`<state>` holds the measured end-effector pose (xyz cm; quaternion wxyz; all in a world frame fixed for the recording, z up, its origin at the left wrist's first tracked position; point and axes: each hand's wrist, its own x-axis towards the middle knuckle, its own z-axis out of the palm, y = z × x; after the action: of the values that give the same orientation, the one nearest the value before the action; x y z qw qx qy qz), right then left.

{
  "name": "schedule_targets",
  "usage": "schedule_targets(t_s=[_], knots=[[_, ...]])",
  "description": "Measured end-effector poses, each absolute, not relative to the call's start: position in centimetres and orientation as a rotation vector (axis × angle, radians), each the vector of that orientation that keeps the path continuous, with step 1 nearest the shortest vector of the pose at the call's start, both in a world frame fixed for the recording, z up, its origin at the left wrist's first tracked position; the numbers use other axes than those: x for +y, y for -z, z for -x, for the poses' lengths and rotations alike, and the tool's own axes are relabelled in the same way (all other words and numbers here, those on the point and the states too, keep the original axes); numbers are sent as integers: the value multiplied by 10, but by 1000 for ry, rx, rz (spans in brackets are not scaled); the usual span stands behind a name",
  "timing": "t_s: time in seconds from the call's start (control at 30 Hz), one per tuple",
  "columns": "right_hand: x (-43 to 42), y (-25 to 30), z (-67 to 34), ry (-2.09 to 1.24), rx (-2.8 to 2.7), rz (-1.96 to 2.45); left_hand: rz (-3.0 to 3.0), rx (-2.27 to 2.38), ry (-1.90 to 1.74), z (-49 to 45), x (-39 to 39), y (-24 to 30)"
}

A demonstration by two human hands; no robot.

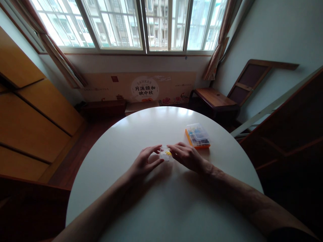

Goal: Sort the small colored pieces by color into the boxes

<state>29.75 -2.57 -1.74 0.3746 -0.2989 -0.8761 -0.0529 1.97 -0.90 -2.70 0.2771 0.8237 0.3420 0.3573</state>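
A small clear plastic box (164,156) with tiny yellow pieces (168,153) in it rests near the middle of the white round table (106,188). My left hand (147,158) holds this box from the left, its thumb at the near side and its fingers at the far side. From the right, my right hand (188,155) reaches over the box's right part with the fingers bent and close together. Those fingertips touch or hover at the far right edge; whether something is pinched between them is hidden.
An orange case (197,146) with a clear lid (199,131) and small coloured contents stands right of my right hand. Past the table are a wooden chair (217,97), low boxes (141,107) and a printed panel under the window. A wooden cabinet (32,114) stands at left.
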Motion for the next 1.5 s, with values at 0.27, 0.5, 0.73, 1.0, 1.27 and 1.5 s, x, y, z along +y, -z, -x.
schedule_targets(t_s=[0.27, 0.5, 0.73, 1.0, 1.27, 1.5], knots=[[-27, 25, -298, -211, -2101, 844, -1767, 856, -1000, -22, -9, 14], [-29, 22, -295, -317, -2153, 830, -1660, 914, -967, -23, -7, 16], [-26, 25, -298, -286, -2174, 810, -1988, 1042, -1026, -19, -9, 16], [-20, 32, -297, -262, -2101, 809, -2209, 1004, -1037, -3, -1, 16], [-17, 35, -299, -196, -2110, 796, -2590, 973, -1057, 2, -2, 13], [-17, 32, -300, -107, -2112, 820, -2774, 823, -1071, 0, -2, 6]])
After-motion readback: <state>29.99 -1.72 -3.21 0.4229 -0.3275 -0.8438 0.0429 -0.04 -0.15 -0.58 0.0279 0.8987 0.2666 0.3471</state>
